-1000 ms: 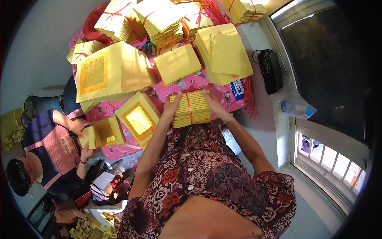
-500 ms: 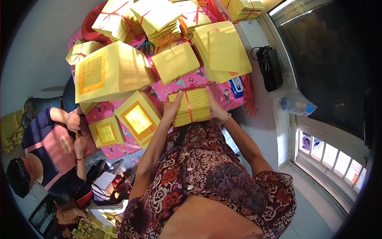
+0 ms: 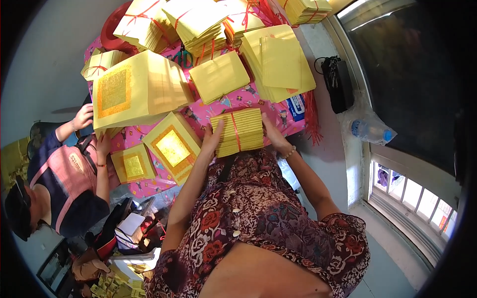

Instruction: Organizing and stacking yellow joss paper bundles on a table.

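A bundle of folded yellow paper (image 3: 239, 133), tied round with a thin red string, lies at the table's near edge in front of my body. My left hand (image 3: 212, 140) grips its left side, thumb toward the top. At the opposite side my right hand (image 3: 276, 135) presses against the bundle's edge; its fingertips are partly hidden. Just beyond lies a loose stack of plain yellow paper (image 3: 219, 78). To the left are yellow sheets with a gold foil square (image 3: 174, 149) and a smaller gold-squared stack (image 3: 133, 166).
A pink patterned cloth (image 3: 223, 107) covers the table. Tied yellow bundles (image 3: 196, 20), green-handled scissors (image 3: 184, 58), a red basin (image 3: 112, 30) and red strings (image 3: 310, 119) lie farther back. A co-worker (image 3: 74, 184) touches the big gold-squared stack (image 3: 139, 92). A bagged bottle (image 3: 370, 130) stands right.
My right hand has shifted slightly down and outward along the bundle's side; the bundle stays in place. The co-worker's hands have parted and moved up to the large stack at the left.
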Demonstrator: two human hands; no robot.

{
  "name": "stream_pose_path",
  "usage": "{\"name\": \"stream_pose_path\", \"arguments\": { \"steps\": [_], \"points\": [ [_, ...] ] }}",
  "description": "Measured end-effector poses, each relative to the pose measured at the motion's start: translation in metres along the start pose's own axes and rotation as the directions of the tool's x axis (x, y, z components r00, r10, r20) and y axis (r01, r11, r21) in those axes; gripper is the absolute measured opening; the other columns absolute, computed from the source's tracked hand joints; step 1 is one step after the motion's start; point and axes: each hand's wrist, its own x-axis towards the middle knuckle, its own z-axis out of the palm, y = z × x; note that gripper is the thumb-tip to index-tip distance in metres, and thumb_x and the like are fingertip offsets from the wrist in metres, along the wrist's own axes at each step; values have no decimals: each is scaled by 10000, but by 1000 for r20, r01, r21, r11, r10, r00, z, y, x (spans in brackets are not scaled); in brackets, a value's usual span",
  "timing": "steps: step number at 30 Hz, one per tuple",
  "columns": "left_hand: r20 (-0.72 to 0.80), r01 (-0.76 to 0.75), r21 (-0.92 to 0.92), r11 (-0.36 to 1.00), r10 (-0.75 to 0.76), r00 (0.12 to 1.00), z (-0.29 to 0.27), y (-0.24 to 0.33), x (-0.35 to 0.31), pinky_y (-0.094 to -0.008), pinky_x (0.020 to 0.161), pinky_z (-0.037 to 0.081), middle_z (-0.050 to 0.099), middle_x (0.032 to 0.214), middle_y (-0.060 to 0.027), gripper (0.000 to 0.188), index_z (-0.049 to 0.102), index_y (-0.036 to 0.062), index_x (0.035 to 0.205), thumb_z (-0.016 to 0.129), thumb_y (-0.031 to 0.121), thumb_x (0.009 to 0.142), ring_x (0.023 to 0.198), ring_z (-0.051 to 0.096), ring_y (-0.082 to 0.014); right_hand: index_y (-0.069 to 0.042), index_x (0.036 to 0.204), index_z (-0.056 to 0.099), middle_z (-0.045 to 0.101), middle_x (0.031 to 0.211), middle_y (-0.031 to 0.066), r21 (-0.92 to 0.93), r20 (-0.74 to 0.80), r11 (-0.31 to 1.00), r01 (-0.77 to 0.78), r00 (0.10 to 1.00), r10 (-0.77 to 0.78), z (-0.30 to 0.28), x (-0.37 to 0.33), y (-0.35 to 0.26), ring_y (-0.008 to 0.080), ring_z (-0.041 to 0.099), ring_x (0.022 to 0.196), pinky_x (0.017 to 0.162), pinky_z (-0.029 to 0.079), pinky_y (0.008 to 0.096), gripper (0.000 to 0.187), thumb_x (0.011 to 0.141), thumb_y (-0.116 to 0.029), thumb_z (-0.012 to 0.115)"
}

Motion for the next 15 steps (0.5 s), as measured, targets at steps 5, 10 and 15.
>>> {"name": "stream_pose_path", "arguments": {
  "steps": [5, 10, 15],
  "points": [
    [90, -85, 30, 996, 82, 993, 12, -13, 2, -315, 929, 470, 578, 1232, -156, 773, 364, -42, 1351, 767, 354, 824, 1111, 565, -210, 9, 1437, 318, 471, 1383, 204, -492, -53, 854, 170, 973, -223, 15, -5, -5, 302, 420, 1310, 1078, 325, 366, 602, 1028, -432, 338],
    [89, -66, -59, 996, 71, 993, 2, -26, 9, -308, 911, 478, 606, 1187, -146, 698, 406, -37, 1321, 737, 359, 852, 1068, 588, -195, 23, 1423, 329, 484, 1365, 213, -550, -49, 819, 164, 972, -228, 23, -10, -15, 284, 443, 1289, 1069, 331, 355, 577, 1032, -401, 359],
    [204, -111, 76, 991, 93, 974, -6, -26, 21, -301, 898, 478, 618, 1165, -150, 668, 411, -39, 1308, 724, 352, 865, 1043, 597, -189, 21, 1409, 358, 509, 1325, 173, -342, 86, 895, 285, 958, -272, 8, 10, 6, 225, 456, 1243, 1055, 341, 331, 566, 1038, -407, 355]
  ]
}}
